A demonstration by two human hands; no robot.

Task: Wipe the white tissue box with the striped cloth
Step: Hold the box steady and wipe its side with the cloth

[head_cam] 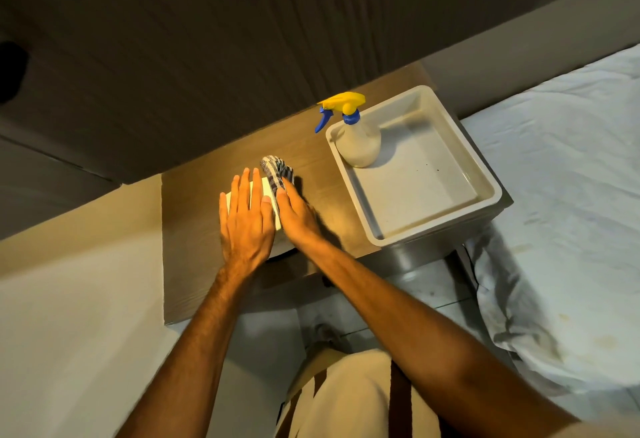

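Wood-grain desk [194, 264] with two bare hands on a white tissue box

Left hand [246, 219] lies flat, fingers [237, 191] spread, atop the white rectangular tissue box [266, 184]; right hand [298, 216] presses the striped checked cloth [275, 171] against the box's right side, its fingers seemingly closed on it. Farther right, a grey plastic tray [485, 174] holds a yellow-and-blue spray bottle [356, 139].

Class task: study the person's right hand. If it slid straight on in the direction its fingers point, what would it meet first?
The right hand already presses the striped cloth against the white tissue box. Beyond the cloth the line crosses bare wooden tabletop, then probably the dark wall panel. The spray bottle sits off to the right.
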